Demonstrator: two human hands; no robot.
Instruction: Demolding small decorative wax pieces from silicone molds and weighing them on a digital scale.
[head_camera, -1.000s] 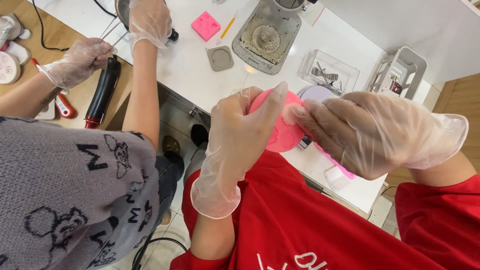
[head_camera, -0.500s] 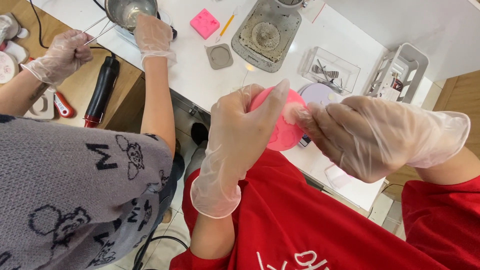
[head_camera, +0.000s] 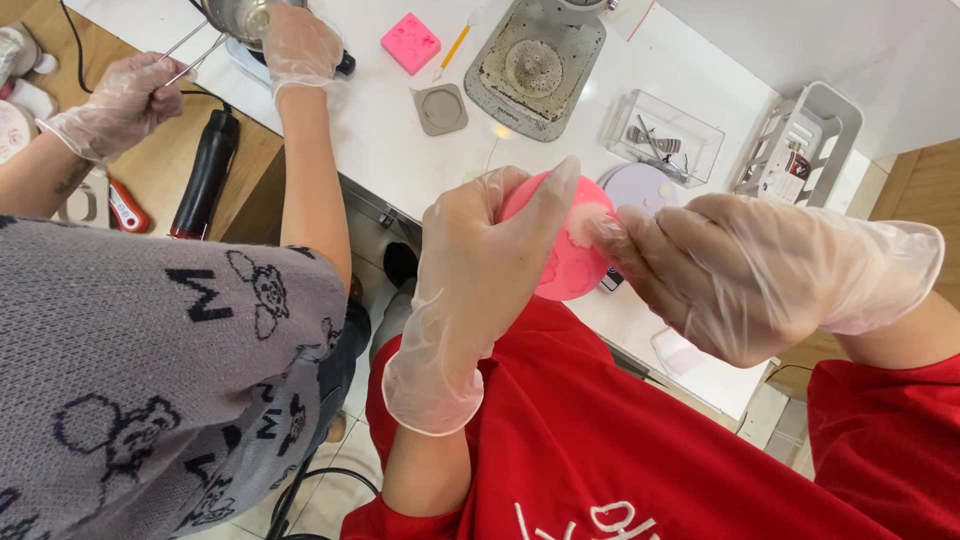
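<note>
A round pink mould (head_camera: 562, 262) is held up near the chest, above the white counter (head_camera: 380, 130), wrapped by the left hand (head_camera: 480, 270). A pale piece (head_camera: 585, 228) is pinched in the right hand (head_camera: 740, 275) grip; tearing is judged possible if pulled hard. A co-worker's gloved hands (head_camera: 300, 45) are busy far left.

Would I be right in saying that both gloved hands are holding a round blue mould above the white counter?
Not quite: the head view shows the round mould is pink, not blue. The left hand and right hand, both gloved, hold it above the white counter.
</note>
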